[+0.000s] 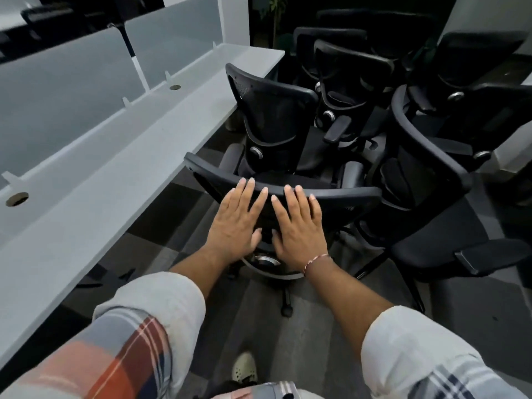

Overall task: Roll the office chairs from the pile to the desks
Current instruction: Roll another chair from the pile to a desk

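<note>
Both hands lay flat on the back of the nearest chair (348, 201), which stood on the carpet floor (316, 326) just beside the long white counter (115, 156), at the person's left. The left hand (234, 223) was wide, fingers straight & a little spread. Its palm pressed on the black mesh backrest w/ fingertips reaching the top edge. The right hand (299, 226) was the same: wide, flat, holding nothing, fingertips at the top rim. The two hands were near each other, thumbs almost meeting over the middle of the backrest. A thin red-white bracelet (316, 259) sat on the right wrist.

In front of this chair stood a second chair (273, 119), also black, its back turned to the camera, close to the counter's far end. At right a third chair (440, 197) was very near, seat & armrest visible. Behind them more black chairs (354, 73) were crowded together in a dark corner; the exact no. I could not tell. On the counter, frosted divider panels (63, 90) stood upright along its far side, & two round cable holes (17, 199) showed in the top. One light shoe (244, 367) showed at the bottom edge.
</note>
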`<state>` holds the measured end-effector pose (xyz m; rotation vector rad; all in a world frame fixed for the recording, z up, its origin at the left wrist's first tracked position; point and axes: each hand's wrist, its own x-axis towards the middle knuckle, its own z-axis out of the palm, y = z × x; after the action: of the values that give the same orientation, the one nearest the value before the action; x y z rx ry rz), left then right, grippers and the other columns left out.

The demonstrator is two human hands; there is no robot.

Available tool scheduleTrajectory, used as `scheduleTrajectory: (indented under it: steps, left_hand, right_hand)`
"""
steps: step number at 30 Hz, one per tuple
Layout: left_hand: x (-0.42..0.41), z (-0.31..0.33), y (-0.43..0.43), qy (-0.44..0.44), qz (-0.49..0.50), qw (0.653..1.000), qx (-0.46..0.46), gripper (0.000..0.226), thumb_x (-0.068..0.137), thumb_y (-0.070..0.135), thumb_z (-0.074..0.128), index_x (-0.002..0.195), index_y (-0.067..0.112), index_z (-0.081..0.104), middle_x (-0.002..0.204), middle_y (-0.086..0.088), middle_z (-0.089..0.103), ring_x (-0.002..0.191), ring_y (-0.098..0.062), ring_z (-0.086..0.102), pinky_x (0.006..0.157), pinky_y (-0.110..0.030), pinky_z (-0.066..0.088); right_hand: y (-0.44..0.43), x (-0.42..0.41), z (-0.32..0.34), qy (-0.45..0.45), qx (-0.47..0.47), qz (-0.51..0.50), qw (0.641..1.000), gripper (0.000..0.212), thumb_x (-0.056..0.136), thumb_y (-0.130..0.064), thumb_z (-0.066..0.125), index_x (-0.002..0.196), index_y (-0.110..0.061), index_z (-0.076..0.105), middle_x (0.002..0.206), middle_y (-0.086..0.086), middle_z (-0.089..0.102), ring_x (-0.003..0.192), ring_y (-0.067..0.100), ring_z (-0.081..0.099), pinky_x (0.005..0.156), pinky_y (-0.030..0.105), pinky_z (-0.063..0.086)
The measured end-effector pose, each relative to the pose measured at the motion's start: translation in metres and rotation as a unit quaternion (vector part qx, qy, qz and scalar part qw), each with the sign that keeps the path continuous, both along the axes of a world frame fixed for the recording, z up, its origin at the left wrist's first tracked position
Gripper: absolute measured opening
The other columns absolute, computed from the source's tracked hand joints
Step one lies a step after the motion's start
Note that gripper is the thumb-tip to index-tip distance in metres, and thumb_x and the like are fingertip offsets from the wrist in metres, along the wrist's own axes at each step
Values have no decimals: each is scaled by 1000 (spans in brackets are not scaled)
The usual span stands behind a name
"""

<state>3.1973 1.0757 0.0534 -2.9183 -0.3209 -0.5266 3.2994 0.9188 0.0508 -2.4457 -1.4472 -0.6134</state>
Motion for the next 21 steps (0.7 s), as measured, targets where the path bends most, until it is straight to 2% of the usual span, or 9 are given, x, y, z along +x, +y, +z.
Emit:
scheduleTrajectory:
  steps: [2, 4, 5, 7, 9, 13, 18, 21]
  left_hand:
    - [16, 13, 17, -17, -21, 1000, 1, 83, 77, 44, 66, 147, 9, 40, 147, -19, 44, 142, -35, 36, 120, -49, 26]
    - [37, 33, 31, -16, -40, 999, -19, 53, 75, 45, 69, 114, 11, 59, 113, -10, 63, 113, -30, 58, 106, -43, 38]
    - [46, 44, 36, 20, -38, 999, -26, 40, 75, 47, 70, 96, 16, 56, 97, -5, 64, 97, -28, 61, 92, -39, 41]
    - [62, 61, 44, 110, -24, 993, -22, 39, 76, 55, 67, 82, 22, 46, 84, 1, 62, 83, -25, 63, 70, -35, 38]
    - [69, 67, 48, 151, -19, 988, -16, 43, 76, 64, 65, 81, 25, 47, 81, 5, 60, 80, -21, 63, 62, -32, 35]
    - [63, 64, 40, 134, -18, 991, -20, 37, 76, 60, 65, 78, 26, 50, 76, 7, 58, 81, -20, 65, 66, -32, 35]
    - [48, 62, 23, 151, 19, 988, -32, 35, 77, 50, 67, 69, 29, 40, 68, 10, 50, 78, -20, 63, 76, -34, 37]
    - [34, 66, 10, 161, 39, 986, -27, 33, 76, 48, 67, 68, 29, 40, 69, 9, 52, 78, -20, 63, 74, -34, 36]
  right_hand:
    - [21, 8, 16, -3, 13, -25, 1000, 62, 79, -37, 63, 134, -12, 50, 132, 15, 51, 127, 35, 45, 114, 52, 26]
    - [39, 17, 36, 14, -1, -48, 999, 43, 79, -43, 64, 111, -15, 56, 103, 7, 57, 98, 30, 56, 94, 44, 40]
    - [45, 22, 44, 29, -27, -51, 998, 40, 79, -46, 64, 103, -16, 55, 96, 5, 57, 90, 29, 57, 82, 41, 42]
    - [49, 33, 54, 64, -93, -32, 993, 41, 81, -52, 63, 102, -19, 51, 97, 2, 57, 89, 27, 59, 69, 38, 40]
    - [46, 45, 60, 93, -145, -7, 985, 44, 82, -58, 61, 105, -22, 50, 102, 1, 58, 93, 26, 61, 65, 36, 39]
    - [30, 58, 68, 110, -185, -15, 976, 49, 77, -67, 65, 94, -26, 45, 98, -2, 61, 91, 25, 63, 66, 34, 38]
    - [22, 41, 65, 95, -185, -32, 978, 40, 78, -59, 68, 91, -27, 48, 92, 0, 65, 87, 26, 64, 66, 33, 38]
    - [12, 27, 66, 94, -180, -17, 979, 36, 79, -55, 66, 88, -27, 45, 90, 0, 65, 84, 26, 65, 65, 33, 37]
